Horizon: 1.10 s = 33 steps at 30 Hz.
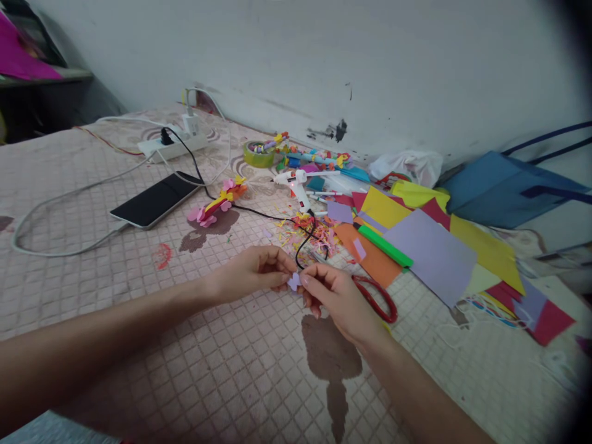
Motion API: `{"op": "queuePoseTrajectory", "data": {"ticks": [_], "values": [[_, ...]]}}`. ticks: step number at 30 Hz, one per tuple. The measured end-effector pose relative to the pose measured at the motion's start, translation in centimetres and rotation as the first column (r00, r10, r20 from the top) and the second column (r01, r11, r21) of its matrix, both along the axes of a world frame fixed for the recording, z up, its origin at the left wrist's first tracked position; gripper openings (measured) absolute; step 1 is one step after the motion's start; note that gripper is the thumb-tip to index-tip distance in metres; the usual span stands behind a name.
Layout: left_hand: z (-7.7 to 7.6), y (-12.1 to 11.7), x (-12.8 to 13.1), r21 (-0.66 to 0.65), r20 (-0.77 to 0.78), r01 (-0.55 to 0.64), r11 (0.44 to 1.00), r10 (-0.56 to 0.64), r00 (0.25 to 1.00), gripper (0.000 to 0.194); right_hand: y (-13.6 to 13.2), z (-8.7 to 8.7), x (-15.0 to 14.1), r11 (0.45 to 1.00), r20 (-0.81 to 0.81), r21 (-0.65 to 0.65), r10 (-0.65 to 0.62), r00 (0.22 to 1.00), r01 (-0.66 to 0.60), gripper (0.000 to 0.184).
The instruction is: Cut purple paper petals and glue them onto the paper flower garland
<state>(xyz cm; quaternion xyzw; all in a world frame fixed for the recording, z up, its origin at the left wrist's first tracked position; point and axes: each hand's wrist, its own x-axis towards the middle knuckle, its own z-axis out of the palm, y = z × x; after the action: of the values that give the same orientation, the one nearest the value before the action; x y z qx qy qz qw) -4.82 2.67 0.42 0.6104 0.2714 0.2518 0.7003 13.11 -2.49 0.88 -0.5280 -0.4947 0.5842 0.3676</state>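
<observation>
Between my two hands is a small lilac paper cutout (294, 281) with a lobed edge, like a petal shape. My left hand (263, 271) pinches its left side with thumb and fingers. From the other side my right hand (333, 295) grips it between thumb and forefinger. Scissors with red handles (380, 300) lie just right of my right hand, their blades partly hidden. Beyond my hands is a heap of thin paper clippings (308, 233). Behind that lies a white glue gun (296, 186) with a small red light and a black cord.
To the left are a phone (157, 198) on a cable, a power strip (173, 148) and a paper flower bunch (217, 206). On the right spread coloured paper sheets (430, 250), a green cutter or marker (385, 245) and a blue bag (509, 188). Tape (259, 154) sits near the wall.
</observation>
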Motion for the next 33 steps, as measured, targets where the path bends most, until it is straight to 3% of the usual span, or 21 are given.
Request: {"op": "queuePoseTrajectory", "data": {"ticks": [13, 15, 17, 18, 19, 21, 24, 27, 33], "values": [[0.2, 0.2, 0.0, -0.016, -0.011, 0.036, 0.999, -0.036, 0.999, 0.011, -0.3, -0.2, 0.2, 0.996, 0.053, -0.007, 0.091, 0.994, -0.091, 0.011], [0.3, 0.5, -0.2, 0.028, -0.05, 0.033, 0.999, -0.031, 0.998, 0.012, -0.4, -0.1, 0.2, 0.996, 0.083, -0.016, 0.093, 0.992, -0.092, 0.011], [0.4, 1.2, -0.6, 0.175, -0.138, -0.029, 0.984, 0.054, 0.989, 0.012, -0.5, 0.0, 0.2, 0.996, 0.156, 0.01, 0.086, 0.984, -0.089, 0.01], [0.4, 1.7, -0.9, 0.289, -0.196, -0.075, 0.954, 0.136, 0.971, 0.013, -0.6, 0.0, 0.2, 0.994, 0.208, 0.044, 0.086, 0.974, -0.097, 0.01], [0.3, 2.2, -1.2, 0.435, -0.239, -0.13, 0.891, 0.254, 0.937, 0.012, -0.8, 0.0, 0.1, 0.989, 0.267, 0.085, 0.093, 0.959, -0.119, 0.009], [0.1, 3.3, -1.9, 0.663, -0.31, -0.163, 0.73, 0.466, 0.829, 0.011, -1.1, 0.0, 0.0, 0.965, 0.39, 0.158, 0.134, 0.911, -0.209, 0.009], [-0.5, 4.5, -2.5, 0.794, -0.328, -0.09, 0.601, 0.549, 0.769, 0.012, -1.6, 0.1, -0.2, 0.907, 0.553, 0.197, 0.21, 0.806, -0.372, 0.01], [-1.2, 5.2, -2.4, 0.824, -0.349, -0.026, 0.566, 0.544, 0.763, 0.017, -1.8, 0.1, -0.3, 0.88, 0.634, 0.232, 0.187, 0.75, -0.415, 0.009], [-2.4, 6.3, -2.0, 0.846, -0.341, -0.001, 0.533, 0.543, 0.767, 0.01, -1.6, 0.0, -0.2, 0.877, 0.602, 0.265, 0.173, 0.779, -0.4, 0.011]]}}
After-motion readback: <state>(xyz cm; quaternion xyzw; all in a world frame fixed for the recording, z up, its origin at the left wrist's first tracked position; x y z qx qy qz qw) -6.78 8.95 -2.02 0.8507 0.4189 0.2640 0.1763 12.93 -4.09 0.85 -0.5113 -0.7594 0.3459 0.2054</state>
